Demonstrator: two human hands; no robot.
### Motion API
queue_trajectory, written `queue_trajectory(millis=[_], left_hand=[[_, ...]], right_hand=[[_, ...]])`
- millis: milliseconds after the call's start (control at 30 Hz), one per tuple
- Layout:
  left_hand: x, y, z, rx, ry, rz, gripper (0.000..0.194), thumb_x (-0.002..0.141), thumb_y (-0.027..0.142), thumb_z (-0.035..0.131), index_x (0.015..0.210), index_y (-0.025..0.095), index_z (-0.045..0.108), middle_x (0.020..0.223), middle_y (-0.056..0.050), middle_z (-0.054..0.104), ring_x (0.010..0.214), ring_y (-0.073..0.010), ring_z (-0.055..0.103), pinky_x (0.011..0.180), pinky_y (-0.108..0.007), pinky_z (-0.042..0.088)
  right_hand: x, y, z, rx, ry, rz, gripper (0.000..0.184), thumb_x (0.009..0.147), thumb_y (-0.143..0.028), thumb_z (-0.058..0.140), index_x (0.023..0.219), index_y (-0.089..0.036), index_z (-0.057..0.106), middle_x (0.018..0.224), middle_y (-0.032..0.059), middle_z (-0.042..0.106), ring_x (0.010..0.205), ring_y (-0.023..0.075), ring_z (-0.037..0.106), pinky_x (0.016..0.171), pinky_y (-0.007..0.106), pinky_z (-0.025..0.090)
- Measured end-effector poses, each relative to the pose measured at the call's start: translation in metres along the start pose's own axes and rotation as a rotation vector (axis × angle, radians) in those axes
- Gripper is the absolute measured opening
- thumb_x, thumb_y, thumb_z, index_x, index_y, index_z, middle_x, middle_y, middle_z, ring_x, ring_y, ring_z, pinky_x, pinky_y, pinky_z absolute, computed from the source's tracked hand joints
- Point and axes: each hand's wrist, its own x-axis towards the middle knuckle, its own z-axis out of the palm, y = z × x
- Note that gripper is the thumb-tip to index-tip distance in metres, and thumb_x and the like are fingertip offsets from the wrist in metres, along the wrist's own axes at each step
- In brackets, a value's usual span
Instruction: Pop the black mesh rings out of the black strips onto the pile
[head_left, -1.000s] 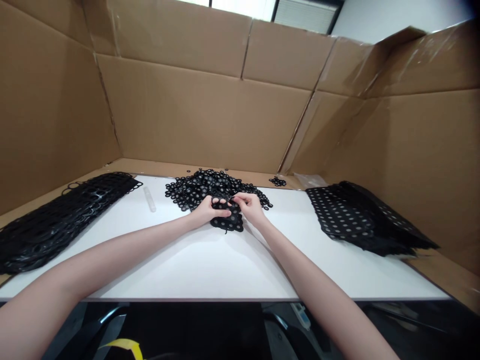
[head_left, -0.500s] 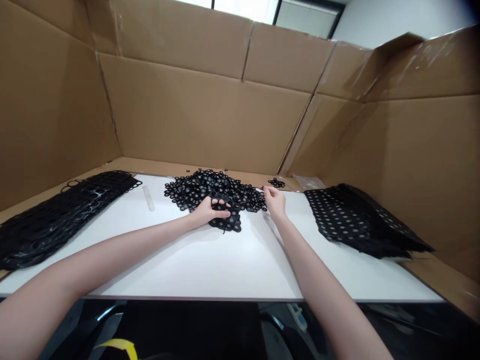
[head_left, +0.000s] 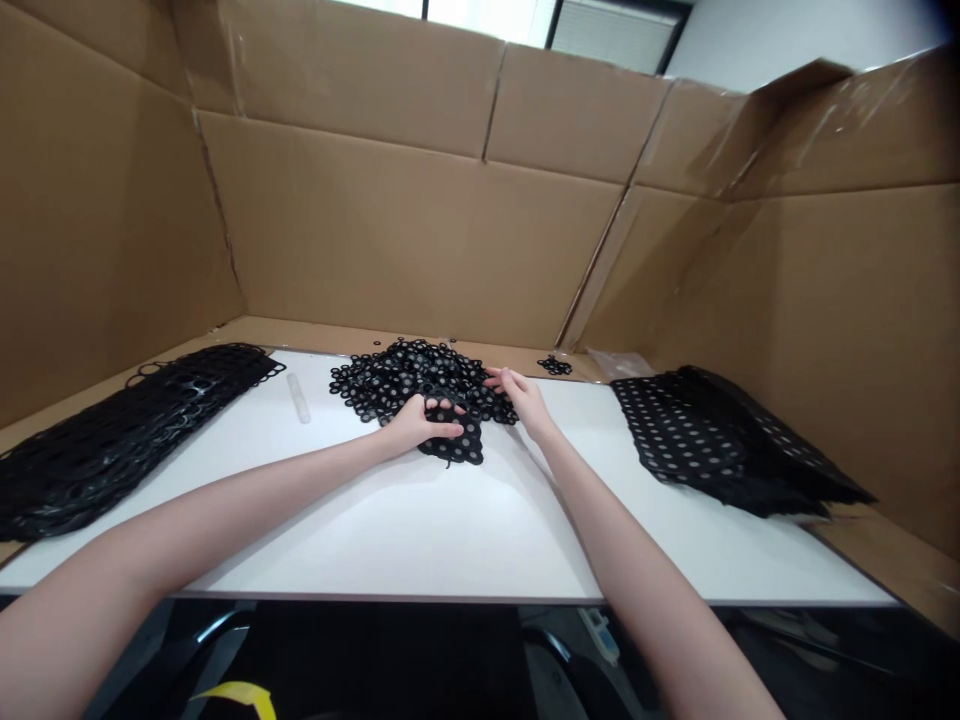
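At the near edge of the heap of loose black rings [head_left: 420, 378], I have my left hand [head_left: 411, 424] clamped on a small black perforated sheet piece [head_left: 459, 440], fingers curled over its top edge while the piece lies flat on the white worktop [head_left: 420, 520], touching the heap's front. My right hand [head_left: 523, 398] is just to the right of that heap, fingers spread and loose, fingertips brushing the rings at the heap's right flank; it grips nothing that I can see. Well to the right of the heap there's a stack of black sheets with holes [head_left: 712, 435], lying partly over the worktop's right end. Well to the left of the heap, a long pile of black stripped webbing [head_left: 127, 430] runs along the worktop's left side. Between that webbing and the heap lies a small clear tube [head_left: 298, 398], flat on the worktop. Behind the heap and to its right, a tiny cluster of rings [head_left: 555, 365] sits on the brown cardboard. Cardboard walls [head_left: 405, 230] stand behind the heap and wrap round both sides.
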Motion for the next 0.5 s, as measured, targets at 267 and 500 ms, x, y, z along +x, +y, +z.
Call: queue_trajectory(millis=[267,500], left_hand=[[0.003,-0.002,-0.003,0.139,0.051,0.063,0.036,0.058,0.03,0.081,0.085,0.012,0.065,0.082,-0.003,0.068,0.08,-0.0198,0.063,0.076,-0.031,0.048],[0.007,-0.006,-0.004,0.093,0.038,0.114,0.028,0.063,0.036,0.075,0.072,0.012,0.064,0.075,-0.003,0.067,0.071,-0.0179,0.06,0.07,-0.029,0.044]], right_hand=[[-0.017,-0.03,0.012,-0.129,-0.134,-0.216,0.021,0.074,-0.038,0.066,0.08,-0.019,0.073,0.077,0.0041,0.071,0.072,0.0177,0.062,0.072,0.03,0.047],[-0.018,-0.027,0.008,-0.189,0.044,-0.264,0.023,0.075,-0.036,0.065,0.09,-0.019,0.069,0.082,0.005,0.065,0.077,0.0201,0.058,0.075,0.035,0.046]])
